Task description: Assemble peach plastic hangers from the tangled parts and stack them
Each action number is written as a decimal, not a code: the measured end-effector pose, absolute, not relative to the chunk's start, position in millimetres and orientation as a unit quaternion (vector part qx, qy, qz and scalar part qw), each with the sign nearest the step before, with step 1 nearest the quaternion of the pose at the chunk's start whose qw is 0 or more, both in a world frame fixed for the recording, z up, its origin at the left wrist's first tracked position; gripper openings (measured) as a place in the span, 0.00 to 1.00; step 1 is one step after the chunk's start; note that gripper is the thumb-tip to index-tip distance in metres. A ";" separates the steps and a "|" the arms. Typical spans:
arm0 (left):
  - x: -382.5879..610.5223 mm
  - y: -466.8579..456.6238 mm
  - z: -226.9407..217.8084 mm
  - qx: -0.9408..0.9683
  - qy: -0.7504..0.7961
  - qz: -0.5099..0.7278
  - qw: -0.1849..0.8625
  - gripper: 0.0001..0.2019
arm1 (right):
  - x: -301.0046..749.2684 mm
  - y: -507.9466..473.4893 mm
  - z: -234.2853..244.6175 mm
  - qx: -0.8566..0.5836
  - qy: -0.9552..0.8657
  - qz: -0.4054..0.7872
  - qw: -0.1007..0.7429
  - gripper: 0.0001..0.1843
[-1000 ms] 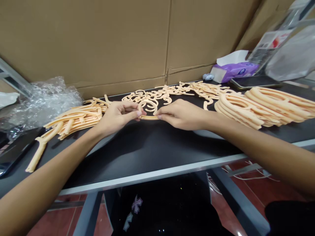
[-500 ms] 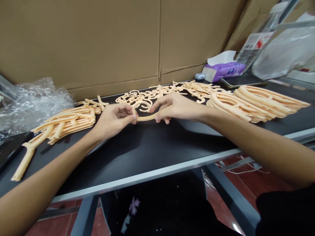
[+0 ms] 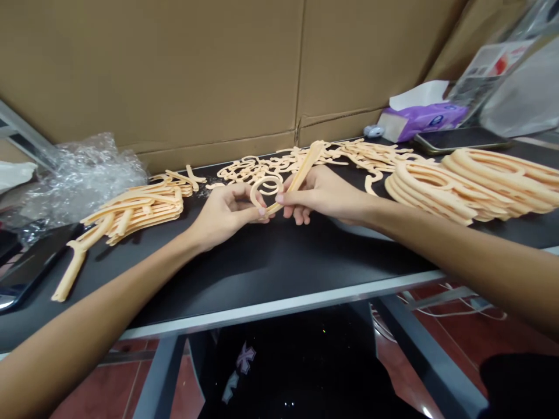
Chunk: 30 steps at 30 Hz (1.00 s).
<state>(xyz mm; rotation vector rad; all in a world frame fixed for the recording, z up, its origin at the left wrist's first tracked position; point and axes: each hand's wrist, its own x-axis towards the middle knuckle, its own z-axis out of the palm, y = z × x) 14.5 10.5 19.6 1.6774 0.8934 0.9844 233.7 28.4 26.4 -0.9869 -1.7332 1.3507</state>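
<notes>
My left hand [image 3: 229,216] pinches a peach plastic loop [image 3: 266,184] between thumb and fingers. My right hand [image 3: 317,195] grips a long peach plastic bar [image 3: 303,171] that slants up and away. The bar's lower end meets the loop at my left thumb, and I cannot tell if they are joined. Behind my hands lies a tangle of peach plastic hook shapes [image 3: 257,170]. A bundle of straight peach bars [image 3: 135,208] is left of my left hand. Stacked peach oval frames [image 3: 437,192] are right of my right hand.
The pieces rest on a black table [image 3: 262,273] with a metal front edge, against cardboard sheets [image 3: 152,70]. Bubble wrap [image 3: 82,180] and a dark tablet [image 3: 30,267] are at left. A tissue pack [image 3: 421,119], phone [image 3: 463,138] and plastic bag [image 3: 528,87] are back right.
The peach bar has swung from lying low across my hands to slanting up and away. My right hand has moved closer to the loop, and the view has shifted slightly.
</notes>
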 end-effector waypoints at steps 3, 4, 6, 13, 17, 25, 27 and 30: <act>13.0 12.1 20.9 0.707 0.374 0.416 0.433 0.12 | 234.9 30.1 26.1 -0.388 -0.657 0.519 0.385 0.05; 12.5 12.5 21.8 0.712 0.378 0.419 0.417 0.11 | 235.6 30.9 26.0 -0.386 -0.656 0.513 0.397 0.06; 11.7 12.8 23.6 0.722 0.388 0.415 0.396 0.10 | 236.4 31.8 25.6 -0.386 -0.658 0.503 0.405 0.06; 12.6 11.7 21.6 0.753 0.400 0.402 0.334 0.09 | 235.0 30.6 22.7 -0.382 -0.697 0.460 0.397 0.03; 12.6 11.5 18.1 0.778 0.410 0.386 0.278 0.08 | 235.1 30.0 21.1 -0.405 -0.714 0.408 0.399 0.02; 9.5 13.2 10.3 0.825 0.367 0.383 0.196 0.05 | 233.9 26.7 22.6 -0.412 -0.728 0.388 0.387 0.04; 9.6 14.1 9.7 0.834 0.348 0.385 0.187 0.04 | 234.6 27.7 21.7 -0.410 -0.725 0.391 0.390 0.04; 9.9 15.2 9.2 0.845 0.325 0.390 0.167 0.04 | 236.1 29.0 19.6 -0.404 -0.733 0.382 0.393 0.04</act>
